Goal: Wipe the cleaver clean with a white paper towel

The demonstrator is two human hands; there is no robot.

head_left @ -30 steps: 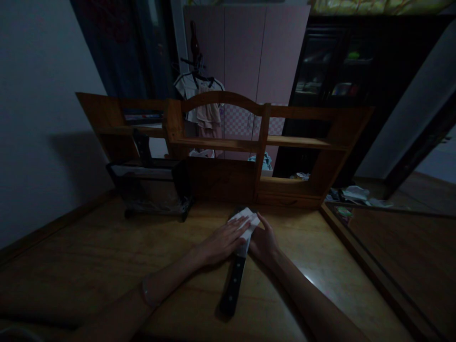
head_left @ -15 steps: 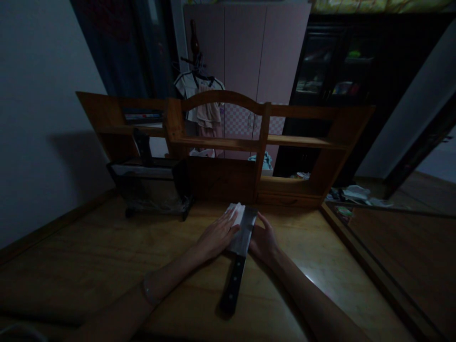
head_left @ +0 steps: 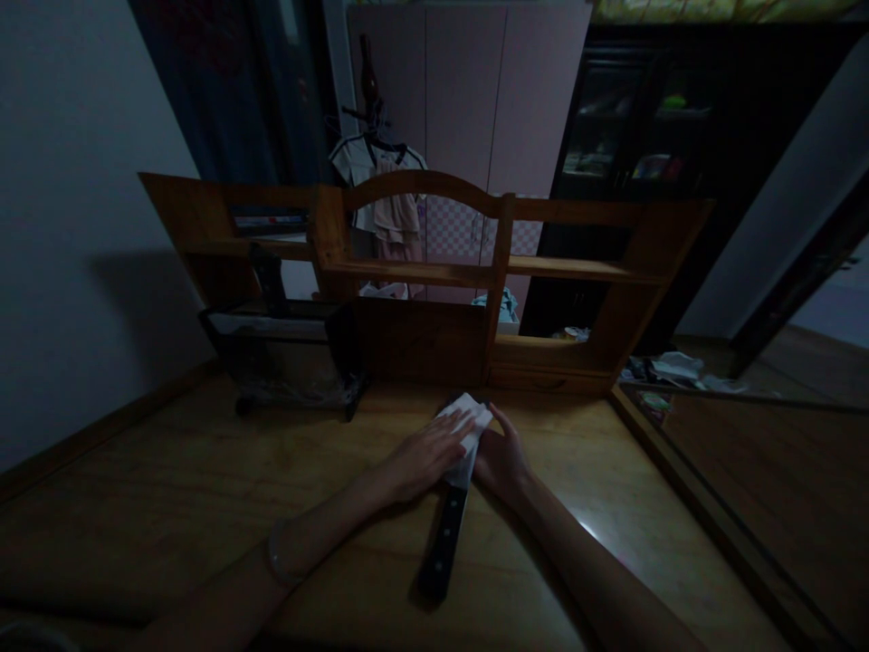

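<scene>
A cleaver [head_left: 461,474] lies at the middle of the wooden table, its black riveted handle pointing toward me and its broad metal blade pointing away. My left hand [head_left: 434,453] presses a folded white tissue [head_left: 471,415] onto the blade, fingers stretched over the paper. The tissue covers most of the far part of the blade. From the right side, my right hand [head_left: 503,457] grips the blade's edge, thumb pointing up near the far corner; its other fingers are largely hidden beneath. Neither hand touches the handle.
A black knife holder [head_left: 285,353] with a dark-handled knife upright in it stands at the back left. Behind the cleaver, a wooden shelf unit [head_left: 421,272] runs along the table's rear. A raised wooden edge [head_left: 679,480] bounds the table on the right.
My left hand has slid to the right across the blade with the tissue, which now covers more of it. My right hand and the cleaver have stayed nearly in place.
</scene>
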